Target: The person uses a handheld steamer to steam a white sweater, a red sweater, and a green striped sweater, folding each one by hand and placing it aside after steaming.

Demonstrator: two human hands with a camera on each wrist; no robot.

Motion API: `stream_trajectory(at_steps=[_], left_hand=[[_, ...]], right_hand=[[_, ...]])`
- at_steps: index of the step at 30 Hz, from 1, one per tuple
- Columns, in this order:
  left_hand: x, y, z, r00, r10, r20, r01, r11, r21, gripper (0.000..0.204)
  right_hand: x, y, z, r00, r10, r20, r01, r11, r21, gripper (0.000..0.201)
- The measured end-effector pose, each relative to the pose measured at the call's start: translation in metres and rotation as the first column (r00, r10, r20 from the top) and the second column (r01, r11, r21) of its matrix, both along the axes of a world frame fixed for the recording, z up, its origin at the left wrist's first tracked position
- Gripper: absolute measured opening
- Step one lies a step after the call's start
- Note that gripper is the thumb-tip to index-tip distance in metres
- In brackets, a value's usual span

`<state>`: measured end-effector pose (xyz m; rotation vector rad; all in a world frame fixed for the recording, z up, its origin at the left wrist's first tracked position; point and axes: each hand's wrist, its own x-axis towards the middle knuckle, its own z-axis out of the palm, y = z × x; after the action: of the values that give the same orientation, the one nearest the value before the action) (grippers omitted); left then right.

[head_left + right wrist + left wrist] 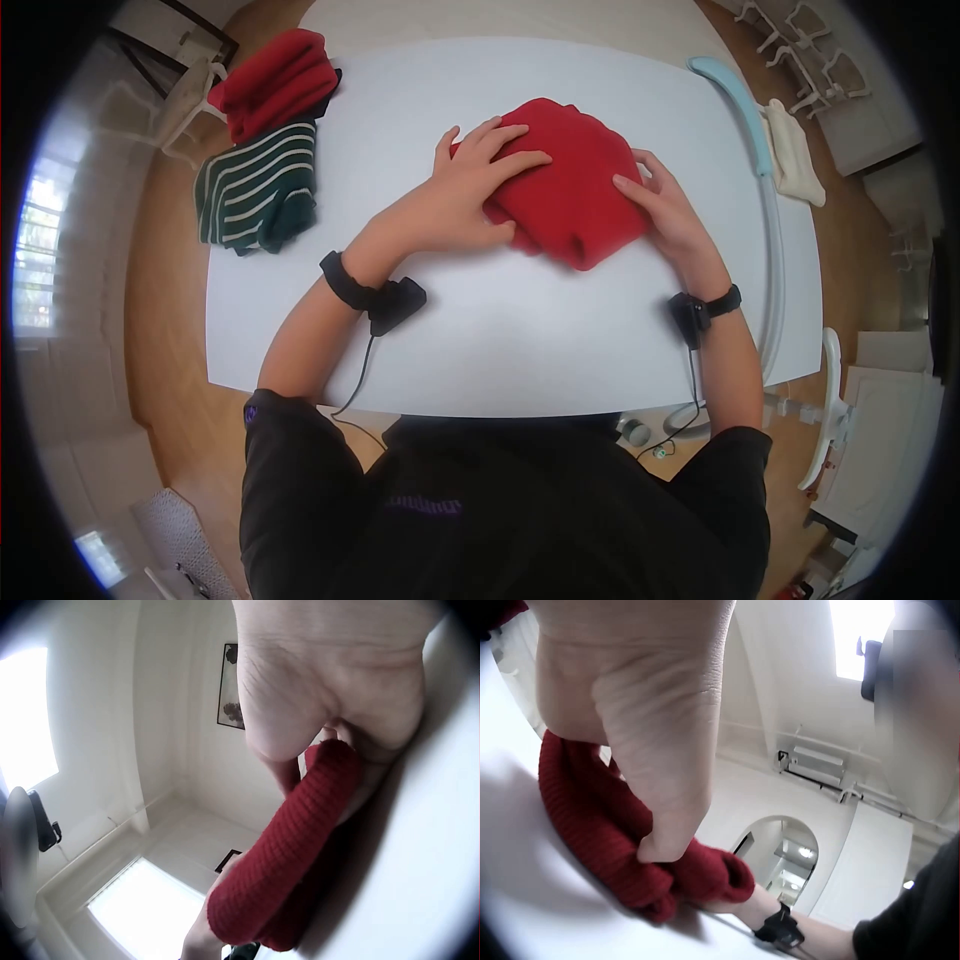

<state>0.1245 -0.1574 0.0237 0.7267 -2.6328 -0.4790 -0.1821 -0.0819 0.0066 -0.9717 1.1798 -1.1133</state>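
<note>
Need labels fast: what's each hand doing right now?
Left hand: open, spread fingers resting on the red knitwear.
Right hand: closed, holding the knitwear's edge between thumb and fingers.

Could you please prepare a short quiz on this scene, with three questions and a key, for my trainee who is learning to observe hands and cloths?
1. True or false: only the left hand touches the middle red cloth.
2. Choose one: what pattern does the green cloth have?
A) Dots
B) Stripes
C) Checks
3. Count: how many black wrist straps show in the head view?

Key:
1. False; the right hand holds it at the edge too.
2. B; the stripes are pale.
3. Two, one on each arm.
</note>
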Motion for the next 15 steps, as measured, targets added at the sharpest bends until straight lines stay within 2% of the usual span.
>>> stream_trajectory(at_steps=[5, 7, 8, 9, 10, 11, 12, 14, 15], left_hand=[[-0.007, -0.001, -0.008, 0.999, 0.021, -0.042, -0.024, 0.997, -0.072, 0.07], [-0.006, -0.006, -0.009, 0.995, 0.02, -0.093, -0.023, 0.999, -0.035, 0.053], [-0.007, -0.006, -0.001, 0.995, 0.022, -0.098, -0.026, 0.999, -0.038, 0.053], [-0.007, -0.006, 0.014, 0.976, 0.11, -0.189, -0.06, 0.965, 0.254, 0.04], [-0.007, -0.006, 0.023, 0.944, 0.217, -0.249, -0.056, 0.849, 0.526, 0.031], [-0.009, -0.013, 0.008, 0.837, 0.287, -0.465, 0.047, 0.811, 0.584, 0.036], [-0.011, -0.018, 0.009, 0.726, 0.393, -0.565, 0.141, 0.718, 0.681, 0.042], [-0.007, -0.027, 0.014, 0.554, 0.676, -0.485, 0.196, 0.46, 0.866, 0.052], [-0.004, -0.032, 0.014, 0.556, 0.673, -0.487, 0.196, 0.463, 0.864, 0.052]], right_hand=[[-0.004, 0.0, 0.0, 0.998, -0.048, -0.043, 0.05, 0.998, 0.043, 0.04], [-0.023, -0.001, -0.012, 0.999, -0.028, 0.038, 0.028, 0.999, -0.017, 0.029], [-0.032, 0.001, -0.005, 0.999, -0.025, 0.032, 0.025, 0.999, -0.02, 0.029], [-0.04, 0.005, 0.004, 0.965, 0.091, 0.248, -0.079, 0.995, -0.059, 0.026], [-0.043, 0.008, 0.01, 0.871, 0.207, 0.445, -0.172, 0.978, -0.118, 0.025], [-0.036, 0.008, 0.009, 0.859, 0.176, 0.48, -0.1, 0.979, -0.179, 0.027], [-0.028, 0.009, 0.014, 0.86, 0.18, 0.477, -0.102, 0.978, -0.184, 0.027], [-0.017, 0.013, 0.023, 0.955, 0.053, 0.293, 0.02, 0.971, -0.239, 0.027], [-0.026, 0.008, 0.015, 0.975, 0.155, 0.163, -0.096, 0.943, -0.319, 0.036]])
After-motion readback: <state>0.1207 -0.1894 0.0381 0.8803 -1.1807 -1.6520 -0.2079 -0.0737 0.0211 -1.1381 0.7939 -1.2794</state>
